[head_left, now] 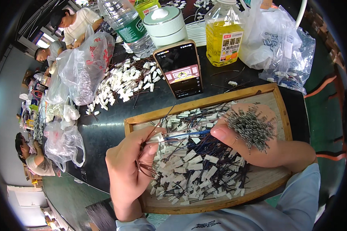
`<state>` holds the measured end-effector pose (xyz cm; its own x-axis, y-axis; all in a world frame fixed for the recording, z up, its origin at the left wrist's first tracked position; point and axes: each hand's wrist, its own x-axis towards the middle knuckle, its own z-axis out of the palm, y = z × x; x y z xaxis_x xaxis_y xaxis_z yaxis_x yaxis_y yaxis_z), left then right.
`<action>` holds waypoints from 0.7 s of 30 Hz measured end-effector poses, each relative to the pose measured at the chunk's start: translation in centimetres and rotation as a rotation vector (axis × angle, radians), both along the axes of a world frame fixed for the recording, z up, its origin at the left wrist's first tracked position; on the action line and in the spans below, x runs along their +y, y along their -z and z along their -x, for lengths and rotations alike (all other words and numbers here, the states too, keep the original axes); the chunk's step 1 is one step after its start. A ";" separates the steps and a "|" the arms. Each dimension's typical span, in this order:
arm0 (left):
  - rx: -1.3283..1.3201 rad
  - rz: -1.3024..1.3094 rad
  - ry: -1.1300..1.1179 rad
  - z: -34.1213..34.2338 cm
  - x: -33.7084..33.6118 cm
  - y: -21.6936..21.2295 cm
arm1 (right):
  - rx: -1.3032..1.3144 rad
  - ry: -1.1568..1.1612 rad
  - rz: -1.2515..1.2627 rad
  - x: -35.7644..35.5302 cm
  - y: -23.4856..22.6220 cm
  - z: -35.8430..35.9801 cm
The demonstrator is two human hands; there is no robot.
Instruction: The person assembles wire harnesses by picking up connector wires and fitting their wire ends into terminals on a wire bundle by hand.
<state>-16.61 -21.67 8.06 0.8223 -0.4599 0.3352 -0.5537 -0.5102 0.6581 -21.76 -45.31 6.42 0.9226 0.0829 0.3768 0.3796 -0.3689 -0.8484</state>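
My left hand (129,165) pinches a white plastic connector (156,138) between thumb and fingers, with thin brown wires trailing from its grip. My right hand (268,154) is closed around a thick bundle of wires (252,127), whose grey metal-tipped ends fan out above the thumb. Blue and pale wires (191,134) stretch from the white connector to the right thumb. Under both hands lies a wood-framed tray (219,99), holding a heap of white connectors (194,167) with dark wires.
Beyond the tray a phone (179,71) stands upright. A loose pile of wired connectors (125,81) lies left of it. Behind are a round lidded container (165,29), a water bottle (129,29), a yellow drink bottle (224,34) and plastic bags (273,38). Several people sit at the far left.
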 end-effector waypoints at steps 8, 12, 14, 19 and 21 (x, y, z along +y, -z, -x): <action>0.250 0.005 0.069 -1.0 1.0 -0.3 | 0.018 0.041 -0.015 0.6 0.5 0.1; 0.396 0.639 0.014 -4.1 0.9 1.7 | 0.330 0.032 -0.363 0.6 -0.2 0.3; 0.562 0.888 -0.025 -6.3 2.2 1.9 | 0.380 -0.034 -0.239 0.6 -0.7 0.1; 1.106 1.343 0.121 -11.6 6.7 5.9 | 0.410 -0.246 -0.175 1.0 1.0 -0.7; 1.171 1.389 0.130 -12.2 6.9 6.7 | 0.209 -0.215 -0.017 1.1 1.2 -0.7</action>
<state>-4.39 -14.78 1.36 0.8738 -0.4550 -0.1713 0.4673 0.6887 0.5544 -21.04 -44.24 5.20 0.9424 0.2798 0.1831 0.2635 -0.2844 -0.9218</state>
